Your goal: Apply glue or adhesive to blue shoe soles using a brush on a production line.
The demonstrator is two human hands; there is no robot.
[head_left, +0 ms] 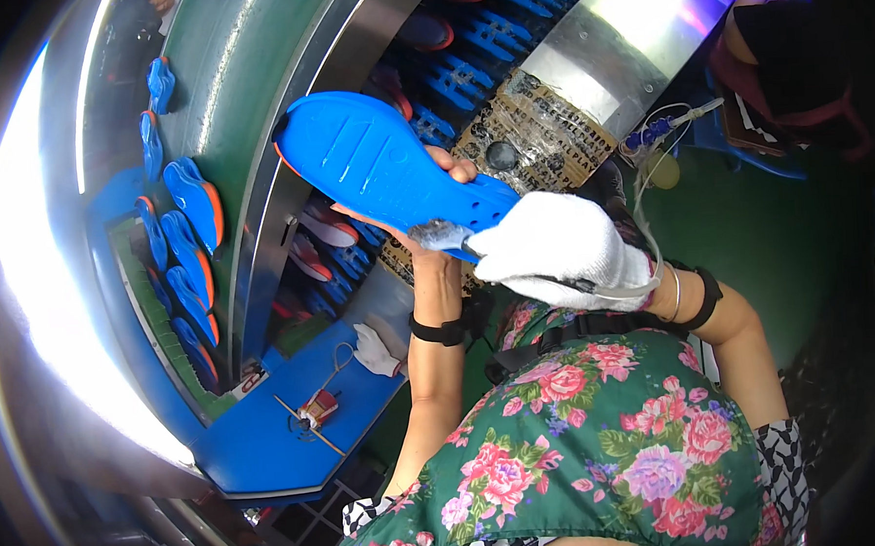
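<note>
The left hand (452, 165) is holding a blue sole (354, 150) from beneath, its fingertips curling over one edge, while the gloved right hand (558, 248) is closing narrowly around a brush (438, 235), whose handle is mostly hiding in the glove. The sole is lying tilted in front of the body, its wide end pointing to the upper left and its small holes sitting near the glove. The brush head is overlapping the sole's near edge; whether it is touching, I cannot tell. A tube (634, 291) is running along the right wrist.

The step in hand appears to be brushing the sole. The next move seems to be calling for a steady left hold and a light, even stroke, with the left fingers staying off the brush's path.

Beyond, other soles (195, 201) are resting on a green belt (243, 67); a loose glove (374, 349) is lying on the blue table (260, 447).
</note>
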